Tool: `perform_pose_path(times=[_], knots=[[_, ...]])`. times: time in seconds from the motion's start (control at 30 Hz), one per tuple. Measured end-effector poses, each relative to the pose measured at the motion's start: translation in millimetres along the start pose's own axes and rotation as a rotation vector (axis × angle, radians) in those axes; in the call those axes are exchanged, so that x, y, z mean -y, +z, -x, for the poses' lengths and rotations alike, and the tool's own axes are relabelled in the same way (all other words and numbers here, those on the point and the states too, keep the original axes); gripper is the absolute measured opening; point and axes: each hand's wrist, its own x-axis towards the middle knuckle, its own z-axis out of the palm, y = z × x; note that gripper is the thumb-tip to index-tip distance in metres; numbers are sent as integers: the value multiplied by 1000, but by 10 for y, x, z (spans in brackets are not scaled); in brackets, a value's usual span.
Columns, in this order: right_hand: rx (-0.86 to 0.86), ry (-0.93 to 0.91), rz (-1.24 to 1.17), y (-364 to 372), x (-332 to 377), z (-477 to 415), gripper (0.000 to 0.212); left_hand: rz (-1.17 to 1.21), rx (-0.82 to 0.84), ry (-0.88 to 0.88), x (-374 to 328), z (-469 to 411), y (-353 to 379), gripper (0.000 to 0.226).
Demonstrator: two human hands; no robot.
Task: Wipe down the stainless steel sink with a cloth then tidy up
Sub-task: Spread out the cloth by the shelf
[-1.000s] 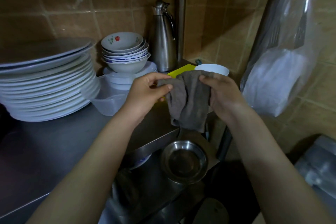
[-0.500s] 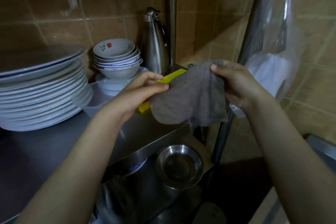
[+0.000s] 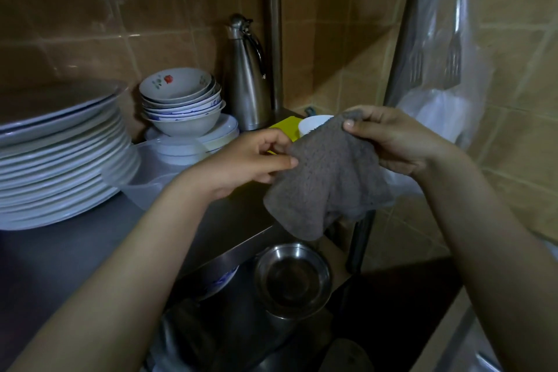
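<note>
The grey cloth hung in the air between the two hands, above the edge of the steel worktop and a metal bowl lower down. The left hand pinched the cloth's left edge with its thumb and fingers. The right hand pinched the top corner and sat a bit higher. A second before, the hands were close together and the cloth hung bunched up. Now they were further apart and the cloth was spread open. Both arms reached forward, with the fingers curled in. A stack of plates stood to the left.
</note>
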Motion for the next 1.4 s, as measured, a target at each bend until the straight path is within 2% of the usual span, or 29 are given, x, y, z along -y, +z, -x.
perform_pose_path(times=[0.1, 0.17, 0.27, 0.37, 0.47, 0.6, 0.7, 0.8, 0.87, 0.93, 1.1, 1.4], knots=[[-3, -1, -69, -43, -22, -62, 15, 190, 84, -31, 10, -43, -4, 10], [-56, 28, -3, -74, -57, -200, 12, 172, 74, -84, 24, -147, -60, 10], [-193, 122, 223, -147, -241, -526, 6, -27, 7, -195, 143, -403, -132, 10], [-277, 155, 630, -167, -528, -819, 5, -297, -38, -299, 373, -643, -113, 17], [-295, 6, 884, -170, -770, -1013, 21, -519, -86, -341, 591, -800, -97, 20], [-358, -96, 1007, -158, -868, -1155, 25, -784, -175, -290, 655, -878, -105, 26], [-391, -122, 1000, -162, -901, -1226, 28, -910, -285, -278, 690, -919, -110, 29], [-350, -89, 1018, -164, -930, -1211, 45, -965, -349, -257, 790, -914, -119, 31], [-294, -60, 1100, -165, -968, -1165, 52, -924, -378, -193, 865, -872, -115, 34], [-246, -21, 1120, -167, -1014, -1107, 50, -815, -390, -127, 921, -827, -99, 33], [-182, 102, 896, -171, -1143, -982, 43, -552, -291, -196, 1057, -743, -16, 34], [-269, 75, 588, -110, -1095, -727, 44, -434, -365, -139, 1044, -576, 80, 29]])
